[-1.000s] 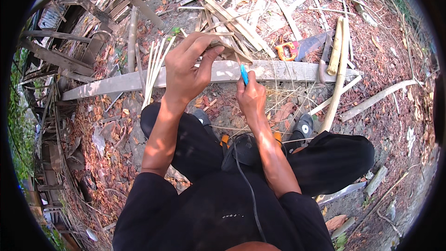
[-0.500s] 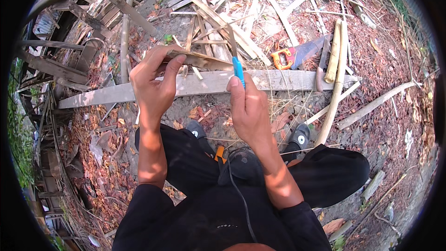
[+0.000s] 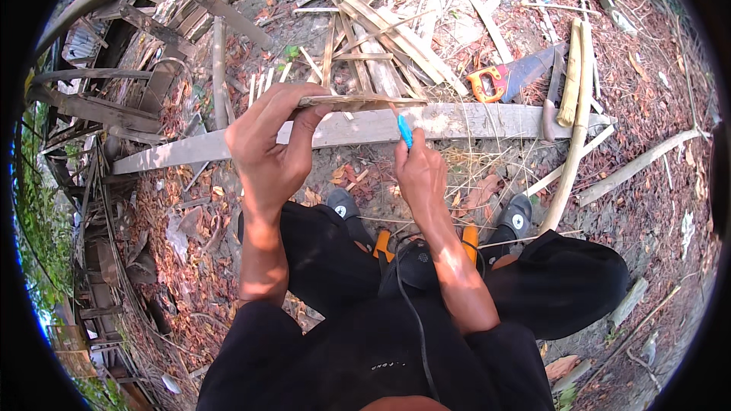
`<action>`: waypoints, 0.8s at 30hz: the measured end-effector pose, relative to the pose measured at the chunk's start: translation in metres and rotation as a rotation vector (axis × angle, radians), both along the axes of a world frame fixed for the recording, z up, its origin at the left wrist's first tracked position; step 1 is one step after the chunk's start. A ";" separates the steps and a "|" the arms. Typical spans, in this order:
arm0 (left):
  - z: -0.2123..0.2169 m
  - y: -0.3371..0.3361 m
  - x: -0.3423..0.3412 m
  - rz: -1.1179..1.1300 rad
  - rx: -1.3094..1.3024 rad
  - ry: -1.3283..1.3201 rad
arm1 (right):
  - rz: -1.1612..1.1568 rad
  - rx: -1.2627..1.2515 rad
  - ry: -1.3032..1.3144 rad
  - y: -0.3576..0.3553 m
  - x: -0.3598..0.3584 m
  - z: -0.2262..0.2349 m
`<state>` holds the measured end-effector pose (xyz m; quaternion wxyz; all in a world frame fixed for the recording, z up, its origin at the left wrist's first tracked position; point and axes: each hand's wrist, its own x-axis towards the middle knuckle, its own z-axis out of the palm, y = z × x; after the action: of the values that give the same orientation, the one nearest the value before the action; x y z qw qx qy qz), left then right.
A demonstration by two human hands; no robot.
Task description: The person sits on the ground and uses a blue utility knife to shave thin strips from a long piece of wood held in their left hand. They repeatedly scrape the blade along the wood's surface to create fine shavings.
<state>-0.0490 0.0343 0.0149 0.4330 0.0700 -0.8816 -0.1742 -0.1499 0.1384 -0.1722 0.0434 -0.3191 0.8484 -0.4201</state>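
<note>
My left hand [image 3: 268, 137] is closed around the left end of a thin, flat wooden slat [image 3: 364, 100], held level above the ground. In my right hand [image 3: 422, 171] is a knife [image 3: 405, 132] with a bright blue handle, gripped between thumb and fingers. Its narrow blade points up toward the slat's right end; whether it touches the wood I cannot tell. Beneath both hands, a long grey plank [image 3: 472, 123] lies across the ground.
A handsaw [image 3: 529, 72] with an orange-red handle lies at the plank's far right. Beside it are a wooden-handled blade [image 3: 550, 116] and pale poles [image 3: 584, 106]. Split slats [image 3: 396, 38] pile up beyond the plank. Stacked old timber [image 3: 99, 110] stands at left.
My right hand has lowered and pulled back slightly, with the knife now tilted below the slat's edge. The slat has turned more level. The whole view has shifted a little.
</note>
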 end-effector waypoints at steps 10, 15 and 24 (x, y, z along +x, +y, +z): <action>0.007 -0.026 0.008 0.081 0.220 0.037 | -0.404 0.305 -0.266 0.052 -0.072 -0.239; -0.004 -0.038 0.041 0.149 0.277 0.069 | -0.207 0.049 -0.248 0.063 -0.044 -0.126; -0.005 -0.010 0.015 0.034 0.211 0.074 | 0.329 -0.440 -0.186 0.017 0.030 0.111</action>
<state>-0.0338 0.0244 0.0098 0.4583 0.1237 -0.8405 -0.2613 -0.1200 0.1551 -0.0613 0.1182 -0.4143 0.6660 -0.6089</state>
